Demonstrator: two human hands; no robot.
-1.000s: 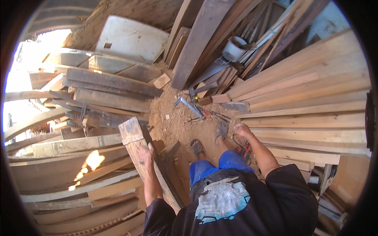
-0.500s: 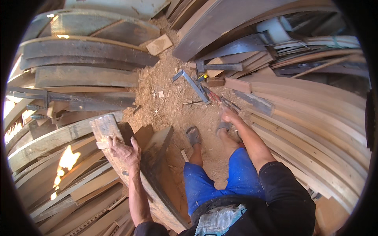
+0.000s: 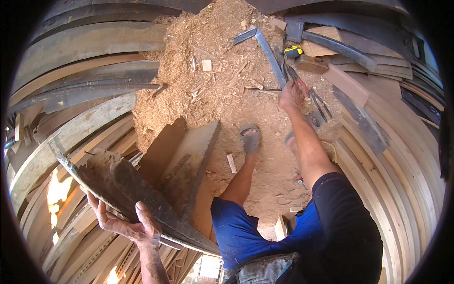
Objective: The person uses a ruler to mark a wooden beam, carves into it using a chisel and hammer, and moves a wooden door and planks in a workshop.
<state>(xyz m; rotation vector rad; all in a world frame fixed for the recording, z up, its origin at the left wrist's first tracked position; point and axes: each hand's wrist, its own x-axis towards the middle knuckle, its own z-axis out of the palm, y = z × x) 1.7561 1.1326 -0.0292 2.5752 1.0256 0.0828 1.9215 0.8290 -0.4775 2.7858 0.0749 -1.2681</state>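
My right hand (image 3: 291,98) reaches down to the ground and closes on the end of a metal try square (image 3: 270,56). Red-handled pliers (image 3: 301,81) lie right beside those fingers. At lower left my left hand (image 3: 126,226) grips the edge of a rough, weathered board (image 3: 127,182), its thumb on the near side. That board is tilted, showing a dark, worn face; part of the fingers is hidden at its edge. A yellow and black tape measure (image 3: 293,51), a wooden block (image 3: 311,64) and a hammer-like tool with a dark handle (image 3: 340,47) lie beyond my right hand.
Stacked curved-looking planks (image 3: 85,47) line the left, and pale timbers (image 3: 378,189) the right. Wood shavings (image 3: 182,94) cover the ground. A leaning board (image 3: 198,161) stands by my left leg. My sandalled foot (image 3: 249,137) is near the middle.
My right hand has moved from near the pliers onto the square's end. My left hand has shifted from the board's top to its edge, and the board has tilted. The view has shifted.
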